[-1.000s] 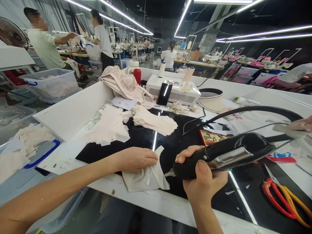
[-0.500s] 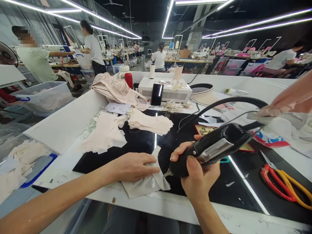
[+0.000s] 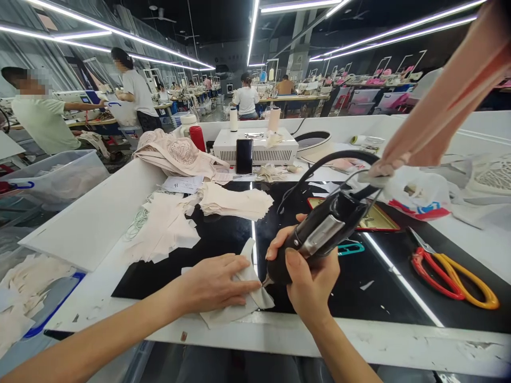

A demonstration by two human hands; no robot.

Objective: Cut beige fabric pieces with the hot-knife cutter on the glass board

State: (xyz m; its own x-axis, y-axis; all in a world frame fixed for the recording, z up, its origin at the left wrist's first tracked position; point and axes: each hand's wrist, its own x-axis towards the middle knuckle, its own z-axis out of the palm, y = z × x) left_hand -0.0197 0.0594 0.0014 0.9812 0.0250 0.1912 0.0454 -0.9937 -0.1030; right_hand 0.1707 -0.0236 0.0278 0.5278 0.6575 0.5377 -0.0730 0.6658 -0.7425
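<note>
Fabric piece (image 3: 249,268) lies at the near edge of the black panel (image 3: 223,234) – the left hand (image 3: 219,282) is flat on it, fingers spread, gripping nothing. The right hand (image 3: 305,271) is closed around the black handheld tool (image 3: 311,239), and its tip touches the fabric piece or is just beside it. On the panel's right part are the scissors (image 3: 451,274); on its far part – the fabric stack (image 3: 235,201).

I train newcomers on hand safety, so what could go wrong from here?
The pointed tip of the black handheld tool, gripped in the right hand, sits very near the fingers of the left hand; a slip might hurt them. The folded cream fabric piece lies under that left hand and could shift or crease if its pressure eases.
</note>
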